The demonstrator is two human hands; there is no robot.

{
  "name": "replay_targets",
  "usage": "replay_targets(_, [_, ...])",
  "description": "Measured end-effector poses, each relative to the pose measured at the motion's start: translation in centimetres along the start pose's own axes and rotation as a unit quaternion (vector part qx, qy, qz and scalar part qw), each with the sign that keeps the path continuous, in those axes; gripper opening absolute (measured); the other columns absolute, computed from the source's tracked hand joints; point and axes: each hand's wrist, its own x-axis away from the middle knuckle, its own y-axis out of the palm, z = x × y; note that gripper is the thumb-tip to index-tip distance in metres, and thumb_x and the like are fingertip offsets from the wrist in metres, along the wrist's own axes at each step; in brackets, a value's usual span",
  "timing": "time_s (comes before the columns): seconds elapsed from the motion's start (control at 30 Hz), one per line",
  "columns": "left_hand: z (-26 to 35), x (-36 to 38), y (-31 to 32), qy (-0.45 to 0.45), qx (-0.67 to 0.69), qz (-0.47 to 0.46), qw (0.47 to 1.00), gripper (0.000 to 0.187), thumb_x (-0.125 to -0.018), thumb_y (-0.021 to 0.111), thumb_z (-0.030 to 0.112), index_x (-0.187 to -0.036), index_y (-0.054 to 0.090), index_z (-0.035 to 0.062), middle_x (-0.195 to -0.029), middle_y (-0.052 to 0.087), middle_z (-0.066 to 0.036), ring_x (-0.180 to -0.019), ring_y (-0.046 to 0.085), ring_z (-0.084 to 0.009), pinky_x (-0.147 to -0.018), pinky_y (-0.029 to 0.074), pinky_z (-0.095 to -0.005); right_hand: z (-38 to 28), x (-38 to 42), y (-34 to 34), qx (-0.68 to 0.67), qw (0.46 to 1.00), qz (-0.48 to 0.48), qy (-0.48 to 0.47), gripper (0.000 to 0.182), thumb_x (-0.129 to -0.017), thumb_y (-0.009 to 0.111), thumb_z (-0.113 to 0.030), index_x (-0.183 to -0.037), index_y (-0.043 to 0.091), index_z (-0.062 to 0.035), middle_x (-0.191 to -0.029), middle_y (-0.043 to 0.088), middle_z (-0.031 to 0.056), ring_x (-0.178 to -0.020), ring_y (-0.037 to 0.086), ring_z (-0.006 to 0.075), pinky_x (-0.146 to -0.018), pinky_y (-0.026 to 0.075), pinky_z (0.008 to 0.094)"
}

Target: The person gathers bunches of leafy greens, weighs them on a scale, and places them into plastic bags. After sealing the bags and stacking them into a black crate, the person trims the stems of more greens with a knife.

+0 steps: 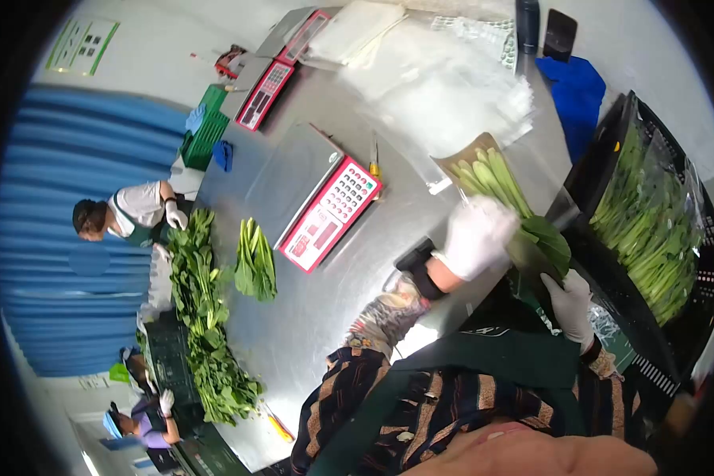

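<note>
My left hand [480,236], in a white glove and blurred, has its fingers closed over the stalks of a bundle of leafy greens [496,178]. What its fingers grip is hidden. Brown wrapping and clear plastic lie around the stalk end. Below it, my right hand [570,308], also gloved, holds the leafy end of the bundle, thumb against the leaves. A red and white scale [329,214] stands left of my hands, with a smaller bunch of greens [255,262] beside it.
At right, a black crate [674,333] holds bagged greens. Clear plastic bags [444,79] cover the table's far end, near another scale [266,91]. A pile of greens [206,325] lines the left edge, by a co-worker [139,210]. A yellow-handled knife [279,427] lies near the lower edge.
</note>
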Motion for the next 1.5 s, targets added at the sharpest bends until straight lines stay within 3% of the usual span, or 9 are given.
replay_targets(0.17, [7.2, 3.2, -0.2, 0.158, 0.353, -0.075, 0.919, 0.021, -0.077, 0.059, 0.025, -0.087, 0.058, 0.0072, -0.075, 0.053, -0.006, -0.068, 0.056, -0.0234, -0.058, 0.045, -0.0341, -0.6, -2.7, 1.4, 0.046, 0.997, -0.065, -0.019, 0.023, -0.08, 0.061, -0.009, -0.102, 0.06, -0.0003, -0.087, 0.061, 0.0205, -0.08, 0.059, 0.0353, -0.071, 0.046, 0.0365])
replay_targets(0.27, [3.3, 7.3, -3.0, -0.236, 0.196, 0.15, 0.94, 0.048, -0.08, 0.063, 0.017, -0.123, 0.043, 0.0054, -0.119, 0.044, -0.014, -0.11, 0.045, -0.027, -0.087, 0.04, -0.0366, -0.5, -3.1, 1.6, 0.028, 0.995, -0.1, -0.015, 0.023, -0.082, 0.062, -0.01, -0.102, 0.061, 0.0018, -0.089, 0.063, 0.0194, -0.078, 0.061, 0.0305, -0.069, 0.046, 0.0343])
replay_targets(0.43, [-2.2, 14.7, -2.6, -0.506, 0.448, 0.447, 0.586, 0.09, -0.087, 0.06, 0.029, -0.143, -0.008, 0.0077, -0.15, 0.006, -0.011, -0.139, 0.007, -0.0226, -0.108, 0.023, -0.0365, -1.7, -2.8, 3.8, 0.069, 0.978, -0.139, -0.142, 0.026, -0.088, 0.059, -0.012, -0.108, 0.058, 0.0049, -0.105, 0.062, 0.0161, -0.091, 0.058, 0.0203, -0.078, 0.046, 0.0291])
replay_targets(0.5, [0.0, 13.7, -3.3, -0.462, 0.61, 0.424, 0.484, 0.083, -0.089, 0.051, 0.046, -0.145, -0.004, 0.0199, -0.15, 0.009, -0.005, -0.138, 0.01, -0.0199, -0.108, 0.024, -0.0345, 1.8, -6.3, 5.6, -0.009, 0.891, -0.217, -0.398, 0.026, -0.082, 0.062, -0.007, -0.102, 0.058, 0.0096, -0.093, 0.064, 0.0205, -0.077, 0.061, 0.0282, -0.072, 0.048, 0.0335])
replay_targets(0.83, [9.1, 20.3, -15.0, -0.131, 0.828, 0.514, 0.185, 0.05, -0.081, 0.055, 0.058, -0.102, 0.058, 0.0122, -0.099, 0.062, -0.005, -0.087, 0.06, -0.0189, -0.078, 0.049, -0.0359, -26.6, 3.7, 8.4, 0.147, 0.798, -0.344, -0.472, 0.055, -0.078, 0.062, -0.008, -0.129, 0.042, 0.0009, -0.131, 0.045, 0.0173, -0.122, 0.041, 0.0314, -0.102, 0.031, 0.0372])
replay_targets(1.1, [12.3, 24.9, -23.8, -0.07, 0.847, 0.498, 0.17, 0.076, -0.077, 0.05, 0.066, -0.118, 0.05, 0.0025, -0.108, 0.059, -0.011, -0.095, 0.059, -0.0234, -0.083, 0.05, -0.0366, -33.8, 5.1, 11.1, 0.018, 0.707, -0.405, -0.579, 0.034, -0.08, 0.054, 0.004, -0.114, 0.052, 0.0029, -0.123, 0.052, 0.0149, -0.118, 0.046, 0.0294, -0.1, 0.035, 0.0356])
replay_targets(1.27, [13.3, 33.0, -23.6, -0.422, 0.591, 0.422, 0.543, 0.09, -0.084, 0.021, 0.072, -0.062, 0.061, -0.005, -0.053, 0.057, -0.014, -0.042, 0.056, -0.0241, -0.054, 0.051, -0.0296, -35.2, 5.0, 13.2, 0.031, 0.661, -0.412, -0.627, 0.021, -0.076, 0.055, 0.005, -0.097, 0.058, 0.0024, -0.109, 0.057, 0.0134, -0.104, 0.053, 0.0271, -0.089, 0.042, 0.0329])
replay_targets(1.37, [12.5, 36.2, -23.6, -0.413, 0.192, 0.583, 0.673, 0.049, -0.083, 0.061, 0.046, -0.097, 0.06, -0.0014, -0.091, 0.062, -0.012, -0.084, 0.061, -0.0211, -0.078, 0.048, -0.03, -35.0, 4.0, 14.1, 0.079, 0.69, -0.45, -0.562, 0.023, -0.075, 0.056, 0.005, -0.098, 0.058, 0.0016, -0.102, 0.057, 0.0127, -0.099, 0.055, 0.0269, -0.086, 0.043, 0.0321])
replay_targets(1.5, [9.4, 34.2, -24.0, -0.376, -0.014, 0.443, 0.814, 0.118, -0.057, 0.082, 0.039, -0.143, 0.009, 0.0049, -0.147, 0.014, -0.02, -0.136, 0.019, -0.0329, -0.11, 0.02, -0.0399, -37.6, 4.7, 11.4, 0.046, 0.795, -0.346, -0.496, 0.021, -0.082, 0.057, -0.004, -0.103, 0.058, -0.0017, -0.098, 0.059, 0.0082, -0.093, 0.056, 0.0216, -0.083, 0.044, 0.0319])
